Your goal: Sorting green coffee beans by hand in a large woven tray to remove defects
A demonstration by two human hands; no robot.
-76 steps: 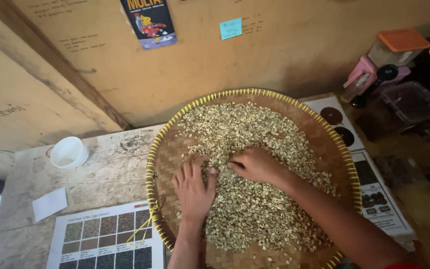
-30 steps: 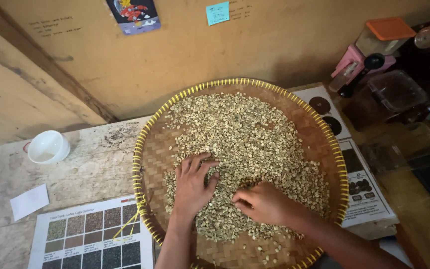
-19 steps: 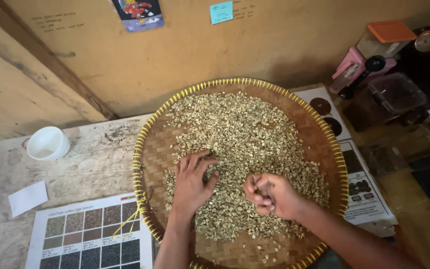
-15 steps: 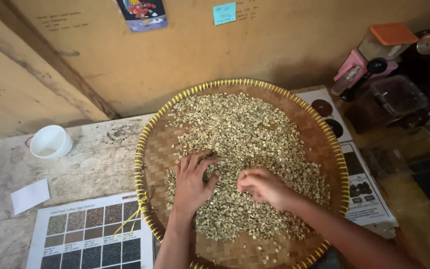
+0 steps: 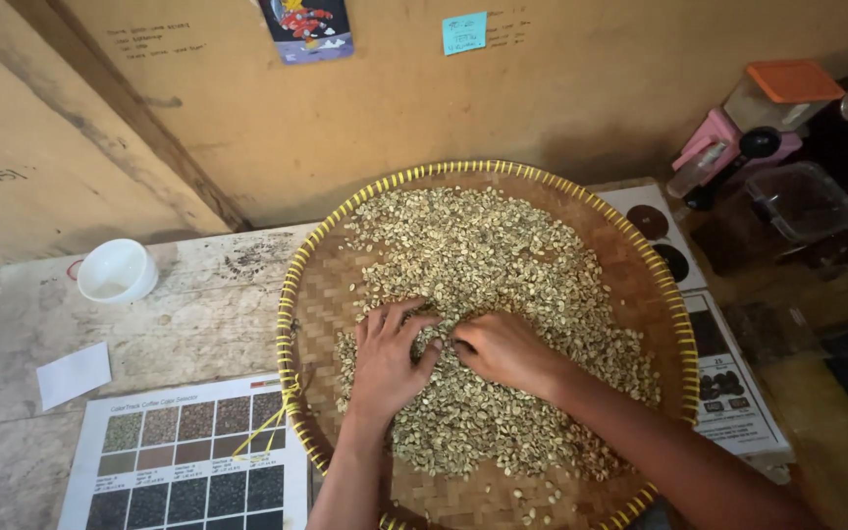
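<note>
A round woven bamboo tray (image 5: 324,294) with a yellow rim lies on the table, covered with pale green coffee beans (image 5: 483,250). My left hand (image 5: 390,358) rests palm down on the beans at the tray's left middle, fingers spread. Right beside it, my right hand (image 5: 503,348) lies on the beans with its fingers curled down into them, fingertips almost touching my left hand. Whether the right fingers pinch a bean is hidden.
A small white cup (image 5: 117,270) stands at the table's back left, a white paper slip (image 5: 73,374) lies nearer. A printed colour chart (image 5: 188,461) lies at the front left. Printed sheets (image 5: 728,383) lie right of the tray. A pink device (image 5: 723,147) and clear boxes (image 5: 802,201) stand at the right.
My right hand lifted off the beans near the front, closed briefly, then came down again further back beside my left hand. My left hand stayed in place.
</note>
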